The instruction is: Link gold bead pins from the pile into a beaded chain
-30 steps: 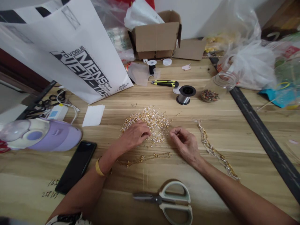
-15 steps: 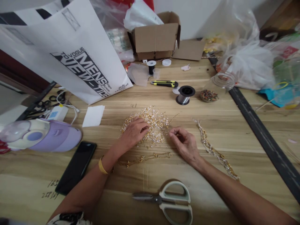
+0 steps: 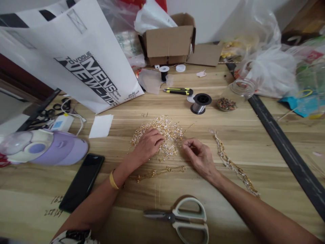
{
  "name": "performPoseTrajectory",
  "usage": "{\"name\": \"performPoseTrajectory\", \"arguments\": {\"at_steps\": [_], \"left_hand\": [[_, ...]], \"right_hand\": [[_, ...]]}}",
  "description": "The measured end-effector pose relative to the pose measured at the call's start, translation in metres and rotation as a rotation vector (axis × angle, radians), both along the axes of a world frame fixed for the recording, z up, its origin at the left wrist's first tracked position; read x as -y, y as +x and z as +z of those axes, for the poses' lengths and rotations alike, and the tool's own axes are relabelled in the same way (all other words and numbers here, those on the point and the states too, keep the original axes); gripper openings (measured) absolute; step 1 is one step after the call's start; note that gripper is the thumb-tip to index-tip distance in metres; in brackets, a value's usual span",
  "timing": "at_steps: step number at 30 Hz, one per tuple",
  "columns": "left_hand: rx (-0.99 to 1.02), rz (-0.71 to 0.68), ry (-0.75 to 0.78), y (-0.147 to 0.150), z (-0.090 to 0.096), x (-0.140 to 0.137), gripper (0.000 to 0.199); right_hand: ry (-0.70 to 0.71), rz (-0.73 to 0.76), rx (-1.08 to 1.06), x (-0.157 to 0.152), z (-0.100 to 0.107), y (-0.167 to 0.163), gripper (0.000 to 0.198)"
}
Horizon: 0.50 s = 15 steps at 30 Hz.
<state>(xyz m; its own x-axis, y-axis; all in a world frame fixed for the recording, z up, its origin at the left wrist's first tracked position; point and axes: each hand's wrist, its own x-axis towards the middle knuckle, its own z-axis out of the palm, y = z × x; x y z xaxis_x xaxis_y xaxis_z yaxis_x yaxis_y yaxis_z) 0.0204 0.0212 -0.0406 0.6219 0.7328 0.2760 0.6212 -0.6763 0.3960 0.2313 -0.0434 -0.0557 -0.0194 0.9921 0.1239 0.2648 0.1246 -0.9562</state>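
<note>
A loose pile of small gold and clear beads lies mid-table. My left hand rests on the pile's near left side, thumb and fingertips drawn together; what they pinch is too small to make out. Just right of the pile, my right hand is closed in a pinch, and anything between its fingertips is too fine to name. Nearer me lies a gold chain with a ring at one end. A bundle of gold and clear beaded strands lies right of my right hand.
Scissors lie close to me, a phone and purple bottle at left. Behind the beads are a yellow-black cutter, a wire spool and a clear jar of dark beads. A white bag stands back left.
My left hand has shifted slightly to the right over the beads. My right hand has barely moved and keeps its pinch.
</note>
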Motion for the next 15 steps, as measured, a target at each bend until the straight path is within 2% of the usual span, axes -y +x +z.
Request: {"name": "performPoseTrajectory", "arguments": {"at_steps": [6, 11, 15], "left_hand": [[-0.036, -0.037, -0.01, 0.0075, 0.0004, 0.002, 0.017], [-0.055, -0.079, -0.093, 0.0039, 0.0066, 0.0006, 0.013], [-0.005, -0.057, -0.104, 0.0005, 0.0084, -0.002, 0.011]], "right_hand": [[-0.007, 0.009, -0.006, -0.0005, 0.0003, 0.0006, 0.017], [-0.007, 0.013, -0.012, -0.0001, 0.0004, 0.0005, 0.016], [-0.009, 0.015, -0.004, 0.0001, 0.0005, 0.0003, 0.015]]}}
